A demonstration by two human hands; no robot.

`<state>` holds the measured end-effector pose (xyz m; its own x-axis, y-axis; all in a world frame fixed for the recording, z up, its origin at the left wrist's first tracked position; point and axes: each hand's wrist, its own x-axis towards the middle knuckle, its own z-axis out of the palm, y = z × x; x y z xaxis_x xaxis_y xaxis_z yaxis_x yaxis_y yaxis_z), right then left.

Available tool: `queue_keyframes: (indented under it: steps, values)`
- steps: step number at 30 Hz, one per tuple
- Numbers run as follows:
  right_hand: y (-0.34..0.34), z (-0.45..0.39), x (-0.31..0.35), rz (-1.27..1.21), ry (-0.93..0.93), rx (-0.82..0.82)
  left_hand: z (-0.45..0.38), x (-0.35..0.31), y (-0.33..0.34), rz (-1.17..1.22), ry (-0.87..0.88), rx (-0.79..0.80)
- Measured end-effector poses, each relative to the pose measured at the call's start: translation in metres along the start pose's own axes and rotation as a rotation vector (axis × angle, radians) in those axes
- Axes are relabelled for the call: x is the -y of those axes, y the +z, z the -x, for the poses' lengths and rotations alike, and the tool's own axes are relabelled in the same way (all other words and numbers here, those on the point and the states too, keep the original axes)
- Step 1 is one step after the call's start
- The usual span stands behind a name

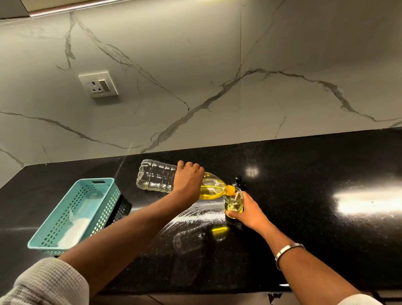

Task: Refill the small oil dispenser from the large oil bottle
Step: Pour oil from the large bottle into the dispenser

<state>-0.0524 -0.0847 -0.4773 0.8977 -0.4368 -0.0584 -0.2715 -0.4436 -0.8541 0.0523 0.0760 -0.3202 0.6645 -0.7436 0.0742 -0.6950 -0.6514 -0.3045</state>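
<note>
My left hand (189,178) grips the large clear oil bottle (157,177) round its middle and holds it tipped almost flat, neck to the right. Yellow oil pools in the bottle's shoulder by its orange neck (230,189), which sits over the mouth of the small glass dispenser (233,202). My right hand (247,211) holds the dispenser upright on the black counter, fingers curled round its lower half. Yellow oil shows inside the dispenser. A small black object (239,182), perhaps the dispenser's top, stands just behind it.
A teal slotted basket (101,190) with white cloth or paper inside lies at the left of the black counter (323,216), a darker basket under it. A marble wall with a socket (99,84) rises behind. The counter's front edge runs near my forearms.
</note>
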Motion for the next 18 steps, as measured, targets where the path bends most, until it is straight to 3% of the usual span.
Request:
queue_keyframes:
  steps: [18]
  values:
    - [-0.0012, 0.0009, 0.0004, 0.012, -0.005, 0.014, -0.0012, 0.0001, 0.0004, 0.001, 0.005, -0.009]
